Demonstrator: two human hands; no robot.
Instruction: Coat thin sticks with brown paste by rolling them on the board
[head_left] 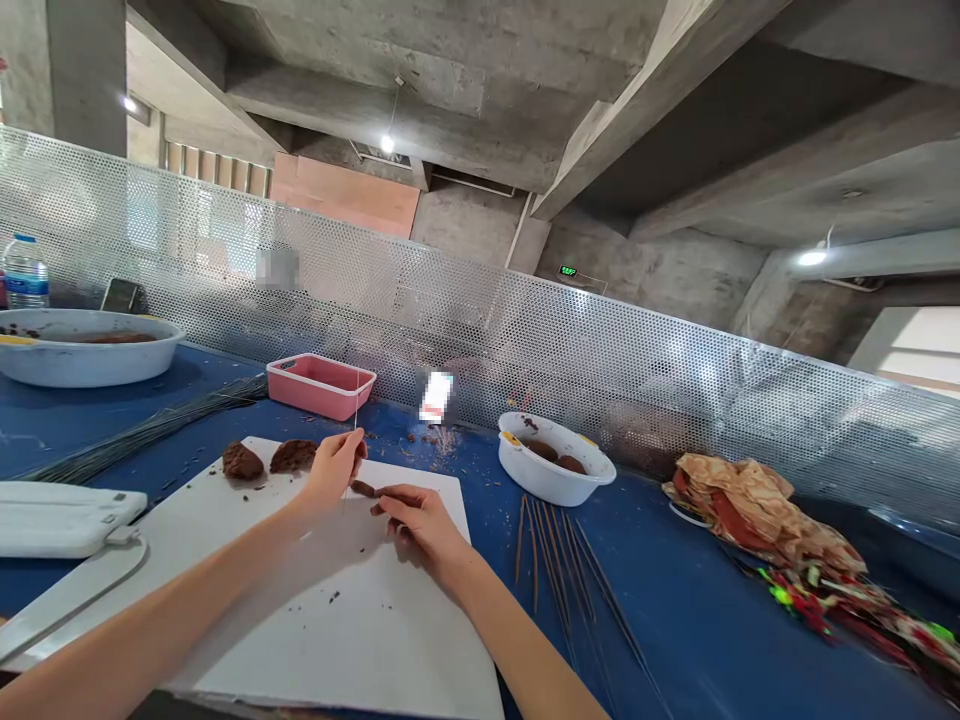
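My left hand is closed in a pinch on a thin stick, which stands nearly upright above the fingers. Close beside it, my right hand has its fingers pressed round a small roll of brown dough. The roll's end points toward the stick; whether the two touch I cannot tell. Both hands are over a white board dotted with dark crumbs. Toward the board's far left edge sit two brown dough lumps, the right one partly behind my left hand.
Brown-coated sticks fan out right of the board, below a white basin with brown lumps. A pink basket, a bundle of thin sticks and another white basin are leftward. Crumpled brown paper lies right. A perforated metal screen runs behind.
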